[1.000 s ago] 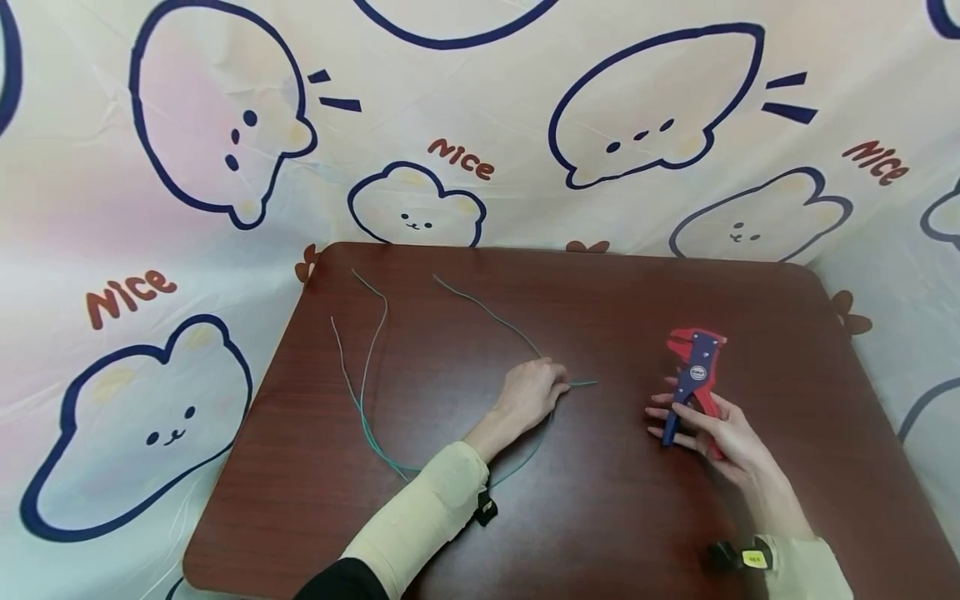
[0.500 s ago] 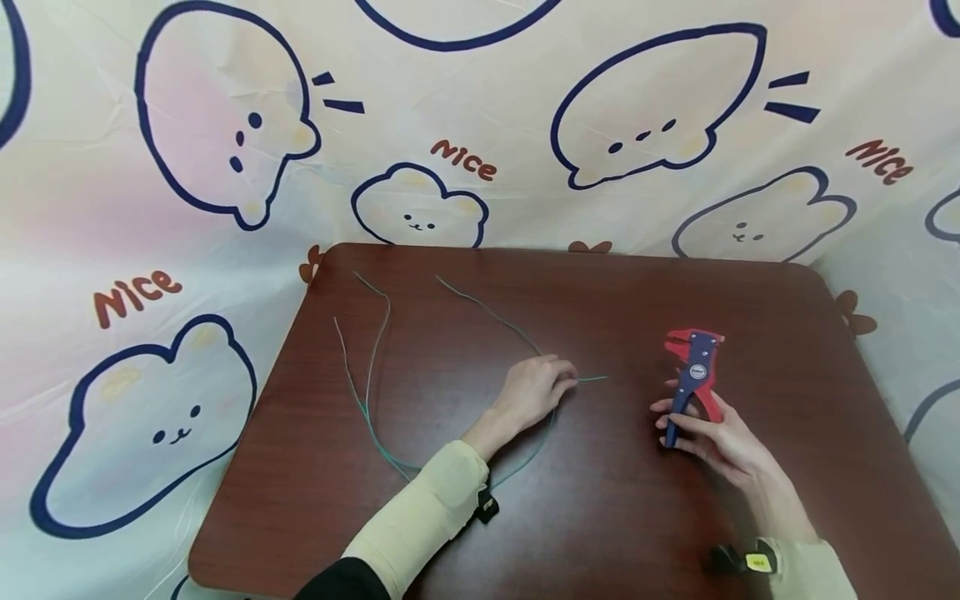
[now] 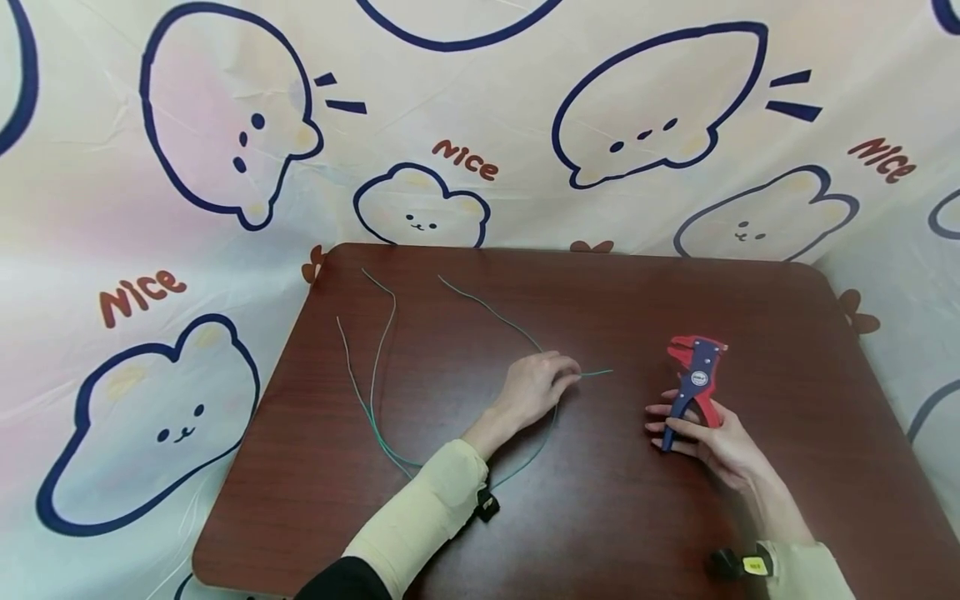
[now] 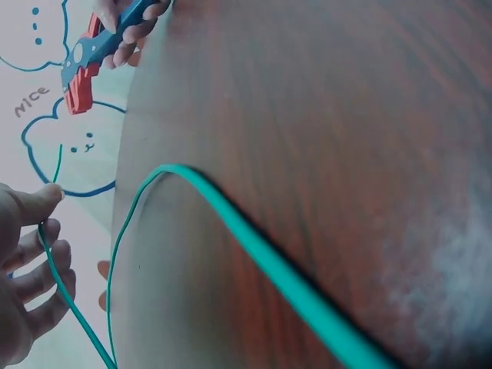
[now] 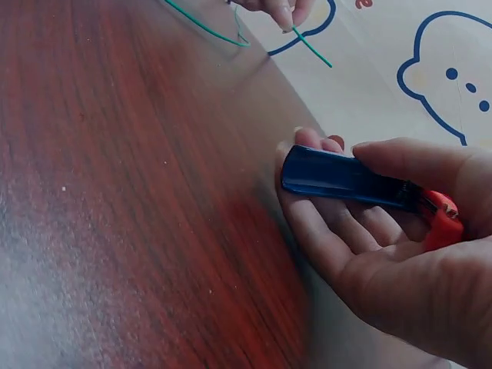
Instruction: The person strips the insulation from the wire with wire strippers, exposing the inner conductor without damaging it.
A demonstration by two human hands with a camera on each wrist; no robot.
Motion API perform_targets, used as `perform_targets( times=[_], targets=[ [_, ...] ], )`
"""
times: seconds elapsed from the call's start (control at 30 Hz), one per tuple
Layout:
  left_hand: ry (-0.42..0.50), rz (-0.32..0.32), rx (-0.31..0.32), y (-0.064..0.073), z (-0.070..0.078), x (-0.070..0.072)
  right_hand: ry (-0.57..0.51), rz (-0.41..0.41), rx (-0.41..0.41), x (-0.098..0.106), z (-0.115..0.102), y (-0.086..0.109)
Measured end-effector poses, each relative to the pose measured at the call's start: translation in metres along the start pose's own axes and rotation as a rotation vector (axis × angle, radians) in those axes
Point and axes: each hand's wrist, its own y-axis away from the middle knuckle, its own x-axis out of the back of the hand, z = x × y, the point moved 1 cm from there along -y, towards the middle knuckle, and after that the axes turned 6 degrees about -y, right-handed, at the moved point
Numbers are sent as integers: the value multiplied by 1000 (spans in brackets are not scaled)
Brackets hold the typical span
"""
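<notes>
The left hand (image 3: 534, 387) pinches a thin green wire (image 3: 597, 372) that sticks out towards three o'clock; farther that way, the right hand (image 3: 726, 447) grips a blue-and-red tool (image 3: 697, 379), round-badged, leaning towards one o'clock.

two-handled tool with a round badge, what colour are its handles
It has a dark blue handle and a red handle, clearest in the head view.

The left arm (image 3: 420, 510) is stretched forward and the left hand (image 3: 534, 388) pinches; the right hand (image 3: 723, 450), well apart, grips.
</notes>
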Motion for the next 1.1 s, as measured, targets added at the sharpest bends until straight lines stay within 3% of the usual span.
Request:
perform_targets(
  times=[0.23,0.63,0.9,1.1],
  targets=[
    [13,29,-9,-1,0,3,-29,-86,-28,-1,1,0],
    [59,63,-32,-2,0,9,27,-95,-2,-9,7,-1],
    [87,99,-48,-2,0,8,118,-29,-38,-16,11,-1],
    [90,107,-58,-1,0,9,111,-86,-38,-21,15,-2]
  ],
)
